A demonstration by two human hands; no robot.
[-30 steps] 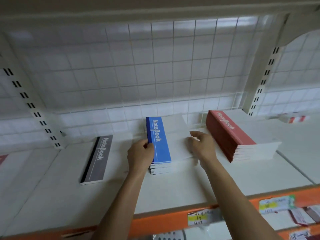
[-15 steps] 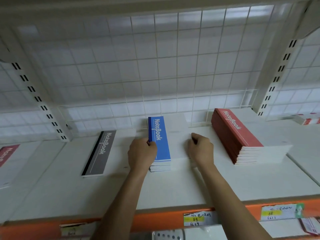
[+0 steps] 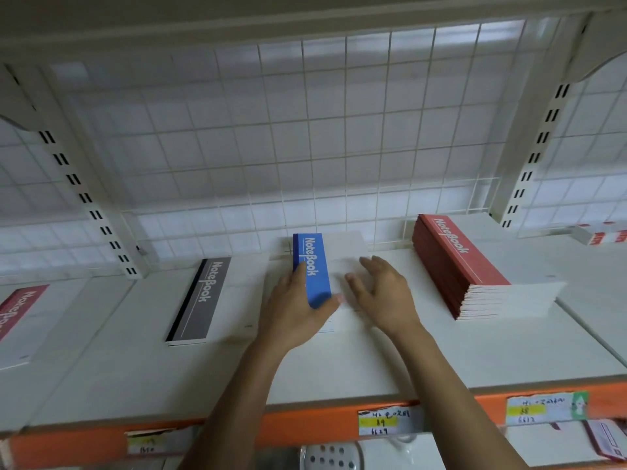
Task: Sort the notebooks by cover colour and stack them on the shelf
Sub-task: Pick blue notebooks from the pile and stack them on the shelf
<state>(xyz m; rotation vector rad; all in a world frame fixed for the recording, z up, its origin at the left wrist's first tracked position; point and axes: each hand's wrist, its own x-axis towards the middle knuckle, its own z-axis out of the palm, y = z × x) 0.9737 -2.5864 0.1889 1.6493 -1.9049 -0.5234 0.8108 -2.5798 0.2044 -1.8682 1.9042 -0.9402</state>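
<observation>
running along the near edge of the shelf (image 3: 441,361) is an orange front strip (image 3: 305,425) with handwritten price labels (image 3: 383,422) stuck on it; under it show a white dotted item (image 3: 329,456) and a red and white packet (image 3: 607,442), both too cut off to name; two bare forearms reach up over the strip toward the middle of the shelf; the left hand (image 3: 291,320) grips the near end of the blue notebook (image 3: 314,266), thumb laid across the cover and fingers curled round its left edge, and it hides whatever lies beneath that end; the right hand (image 3: 383,296) is just beside it over the white part of the same cover, fingers (image 3: 373,268) straight and spread, contact not clear; the blue notebook lies mid-shelf with its far end near the back edge; to its left, apart, lies a grey notebook (image 3: 200,300); to its right, apart, stands a tall red notebook stack (image 3: 461,266); at the far left edge lies another red notebook (image 3: 17,310), partly out of view; toward the back right corner sits a red and white box (image 3: 600,235), blurred; behind everything rises a white wire grid (image 3: 305,147) between slotted uprights (image 3: 84,198).
</observation>
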